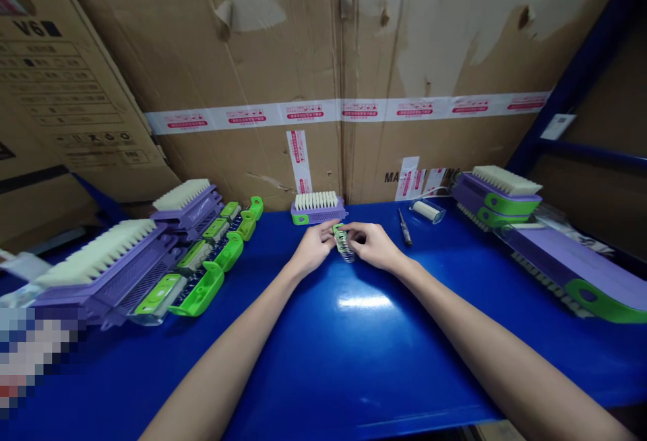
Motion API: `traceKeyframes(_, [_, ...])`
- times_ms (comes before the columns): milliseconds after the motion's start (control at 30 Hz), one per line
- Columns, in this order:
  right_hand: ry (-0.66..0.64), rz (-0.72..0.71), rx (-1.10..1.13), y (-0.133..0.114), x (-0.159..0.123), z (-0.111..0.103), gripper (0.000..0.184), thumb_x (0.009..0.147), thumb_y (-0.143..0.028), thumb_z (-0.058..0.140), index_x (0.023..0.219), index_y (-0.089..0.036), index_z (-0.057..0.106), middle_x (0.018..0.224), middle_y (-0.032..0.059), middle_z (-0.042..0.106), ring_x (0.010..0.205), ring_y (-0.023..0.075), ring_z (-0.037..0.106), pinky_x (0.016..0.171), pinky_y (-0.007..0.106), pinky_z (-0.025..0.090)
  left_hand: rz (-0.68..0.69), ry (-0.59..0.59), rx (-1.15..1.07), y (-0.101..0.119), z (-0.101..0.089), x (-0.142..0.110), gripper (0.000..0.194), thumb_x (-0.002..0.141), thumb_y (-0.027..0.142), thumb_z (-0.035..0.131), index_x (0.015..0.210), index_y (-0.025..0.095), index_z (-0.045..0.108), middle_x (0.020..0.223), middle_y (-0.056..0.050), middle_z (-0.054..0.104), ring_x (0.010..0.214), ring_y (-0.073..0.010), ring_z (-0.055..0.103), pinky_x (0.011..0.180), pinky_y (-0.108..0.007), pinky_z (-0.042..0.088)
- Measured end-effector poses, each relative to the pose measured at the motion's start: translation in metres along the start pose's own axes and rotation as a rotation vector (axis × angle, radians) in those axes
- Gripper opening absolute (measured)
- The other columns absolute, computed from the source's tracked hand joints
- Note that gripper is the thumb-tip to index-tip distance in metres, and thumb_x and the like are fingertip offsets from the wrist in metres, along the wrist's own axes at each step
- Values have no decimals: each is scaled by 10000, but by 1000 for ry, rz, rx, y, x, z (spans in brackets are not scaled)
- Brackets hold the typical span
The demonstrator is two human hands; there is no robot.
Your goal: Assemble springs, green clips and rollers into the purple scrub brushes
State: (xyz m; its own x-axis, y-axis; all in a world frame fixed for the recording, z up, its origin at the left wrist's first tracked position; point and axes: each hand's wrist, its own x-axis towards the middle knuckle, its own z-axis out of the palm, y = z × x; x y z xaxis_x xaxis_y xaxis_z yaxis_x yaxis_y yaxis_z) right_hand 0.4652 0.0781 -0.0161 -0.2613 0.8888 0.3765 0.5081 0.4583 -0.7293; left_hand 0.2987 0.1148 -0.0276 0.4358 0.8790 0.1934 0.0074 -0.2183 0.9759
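Green & see-through, the small part (345,244) is up in the air btwn the two hands, over the blue table (364,367). L hand (314,247) is on its left side, R hand (377,247) on its right, so no hand is much nearer: both are at it. The long way of the part runs front to back, w/ the far end tipped a bit left & the near end a bit right. So the hands come at it from the sides, not the ends.

L hand is nearly closed, fingertips pinched at the far green end. R hand is nearly closed too, thumb & fingers on the right side, approx. the middle. Can't tell how hard each one grips; the part is tiny & blurry here. The near end sticks out free, toward the person.

Just behind the hands, a bit left, is a purple brush (318,214), bristles up, its long way going side to side, i.e. across the part's. A screwdriver (405,228) lies near R hand, on the right.
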Motion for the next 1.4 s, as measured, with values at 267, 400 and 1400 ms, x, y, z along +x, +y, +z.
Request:
traceKeyframes(267, [109, -269, -200, -4, -4, 9, 501, 749, -161, 569, 1250, -178, 556, 1190, 119, 555, 1077, 223, 540, 922, 377, 459, 53, 167, 20, 1, 5, -2, 506, 696, 120, 640, 1194, 96, 551, 967, -106, 706, 893, -207, 682, 841, -337, 534])
traceKeyframes(400, [144, -312, -240, -1, -2, 9, 311, 775, -199, 593, 1081, -175, 647, 1150, 128, 573, 1088, 248, 528, 950, 426, 433, 60, 182, 14, 4, 7, -2, 419, 702, 100, 610, 1120, 117, 604, 1012, -98, 707, 927, -201, 676, 866, -332, 530])
traceKeyframes(1400, [108, 267, 454, -1, 0, -10, 346, 548, -264, 775, 865, -152, 692, 752, 19, 694, 704, 152, 629, 719, 317, 497, 147, 49, 307, 13, 14, -16, 584, 594, 138, 777, 1110, 168, 503, 985, -79, 688, 965, -212, 656, 912, -401, 494])
